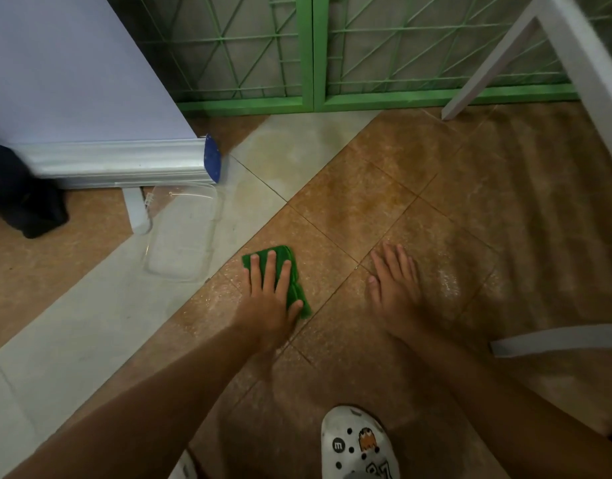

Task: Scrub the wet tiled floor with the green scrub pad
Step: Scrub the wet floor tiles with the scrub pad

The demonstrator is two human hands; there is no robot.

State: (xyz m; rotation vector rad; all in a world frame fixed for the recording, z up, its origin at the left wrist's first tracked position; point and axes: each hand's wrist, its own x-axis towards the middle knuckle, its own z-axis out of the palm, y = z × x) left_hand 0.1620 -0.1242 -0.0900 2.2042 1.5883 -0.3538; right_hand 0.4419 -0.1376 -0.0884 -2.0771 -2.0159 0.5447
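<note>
Grip, left hand [270,299]: you are pressing it flat, palm down, on the green scrub pad [290,271], fingers spread across the top and thumb lying against the pad's near right edge; the hand is pinning the pad rather than closing around it.

Grip, right hand [396,285]: you are resting it open and flat on the tiled floor [453,209], fingers extended, holding nothing, apart from the pad to its right.

Green scrub pad: lying on a brown tile, partly showing beyond your fingertips and along the right side of your left hand, near the line where brown tiles are meeting the pale tile band.

Tiled floor: glistening with moisture around both hands.

Clear plastic container [183,233]: sitting on the pale band, just left of the pad and not touching it.

Roll-up banner base [117,164]: standing behind the container, silver with a blue end cap.

Dark cloth [21,198]: lying at the far left.

Green grille gate [297,53]: running along the far edge of the floor.

White clog [358,444]: showing at the bottom edge, decorated with charms.
</note>
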